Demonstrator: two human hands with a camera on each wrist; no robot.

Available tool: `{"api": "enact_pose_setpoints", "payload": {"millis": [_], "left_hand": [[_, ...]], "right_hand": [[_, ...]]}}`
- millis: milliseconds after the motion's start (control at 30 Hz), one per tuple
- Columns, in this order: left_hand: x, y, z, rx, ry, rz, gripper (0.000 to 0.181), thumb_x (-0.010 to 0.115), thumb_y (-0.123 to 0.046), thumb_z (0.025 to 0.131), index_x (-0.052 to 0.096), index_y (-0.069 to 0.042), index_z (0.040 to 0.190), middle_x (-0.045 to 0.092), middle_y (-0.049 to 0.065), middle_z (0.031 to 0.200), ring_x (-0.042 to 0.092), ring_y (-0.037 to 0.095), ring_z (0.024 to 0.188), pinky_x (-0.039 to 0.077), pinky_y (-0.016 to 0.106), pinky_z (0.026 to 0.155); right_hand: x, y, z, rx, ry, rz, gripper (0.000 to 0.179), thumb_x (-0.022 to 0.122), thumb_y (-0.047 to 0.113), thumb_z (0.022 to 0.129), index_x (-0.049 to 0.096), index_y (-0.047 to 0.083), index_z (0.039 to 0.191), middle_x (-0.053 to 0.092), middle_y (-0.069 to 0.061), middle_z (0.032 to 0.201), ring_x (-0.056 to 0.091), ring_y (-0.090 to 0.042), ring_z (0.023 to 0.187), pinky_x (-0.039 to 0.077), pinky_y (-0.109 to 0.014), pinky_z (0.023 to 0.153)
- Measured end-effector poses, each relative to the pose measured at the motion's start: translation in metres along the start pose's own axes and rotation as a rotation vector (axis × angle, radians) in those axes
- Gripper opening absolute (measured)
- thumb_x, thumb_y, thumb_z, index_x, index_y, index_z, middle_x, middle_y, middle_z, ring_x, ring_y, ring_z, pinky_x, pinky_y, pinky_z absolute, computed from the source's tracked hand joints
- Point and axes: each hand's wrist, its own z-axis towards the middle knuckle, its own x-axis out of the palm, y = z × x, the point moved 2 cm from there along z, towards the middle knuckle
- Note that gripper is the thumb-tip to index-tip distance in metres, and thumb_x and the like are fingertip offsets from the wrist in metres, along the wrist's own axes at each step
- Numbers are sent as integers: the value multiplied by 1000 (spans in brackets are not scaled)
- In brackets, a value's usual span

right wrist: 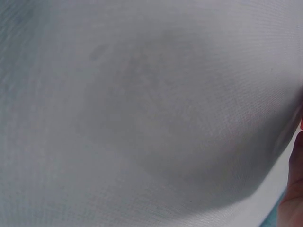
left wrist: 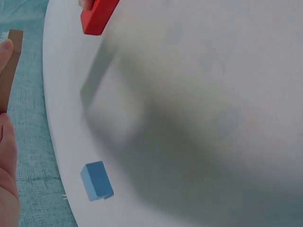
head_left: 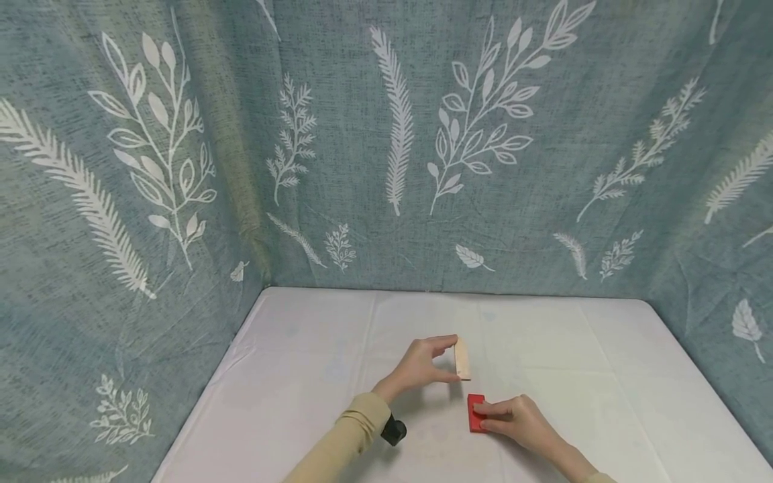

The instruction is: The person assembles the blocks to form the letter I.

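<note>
My left hand holds a flat, pale wooden block upright, the thumb at its lower end and fingers at its top. In the left wrist view that wooden block looks brown at the left edge. Lower and to the right, my right hand pinches a red rectangular block between thumb and fingers. The two blocks are apart. One end of the red block shows at the top of the left wrist view. The right wrist view catches only part of my right hand at its edge.
A small blue block lies on the white-covered table in the left wrist view; I cannot make it out in the head view. A black wrist camera sits under the left sleeve. A patterned teal curtain surrounds the table's far side and sides.
</note>
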Motion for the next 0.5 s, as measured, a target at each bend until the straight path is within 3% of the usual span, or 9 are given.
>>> {"api": "enact_pose_setpoints", "payload": {"millis": [300,500], "left_hand": [[10,-1,6,3,-3,-15,69,80,-9,75,49,-1,136,50,12,142,49,22,130,44,17,103],[13,-2,10,21,-6,-30,69,79,-7,75,48,2,136,49,15,142,48,25,131,46,25,105]], "right_hand": [[0,1,1,-22,-8,6,29,71,26,82,74,7,104,72,-6,102,68,-17,98,60,-26,77],[0,-1,0,-37,-18,4,29,72,27,82,74,7,103,73,-7,101,68,-15,97,60,-24,76]]}}
